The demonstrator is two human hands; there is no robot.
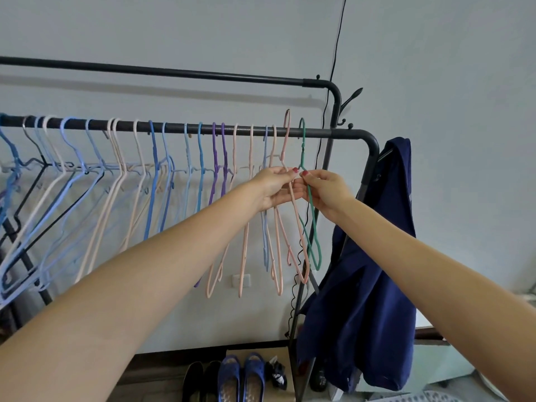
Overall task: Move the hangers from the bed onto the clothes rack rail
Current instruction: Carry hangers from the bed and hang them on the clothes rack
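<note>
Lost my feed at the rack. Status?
Left hand pinching pink hanger, hook above rail. Right hand pinching green hanger, hook at rail. Nothing blocking.

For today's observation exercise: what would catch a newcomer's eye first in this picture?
Two bare arms reach to the middle, the left hand pinching a pink hanger and the right hand a green hanger at the rail. A row of pastel hangers fills the rail leftward; a navy garment hangs right.
</note>
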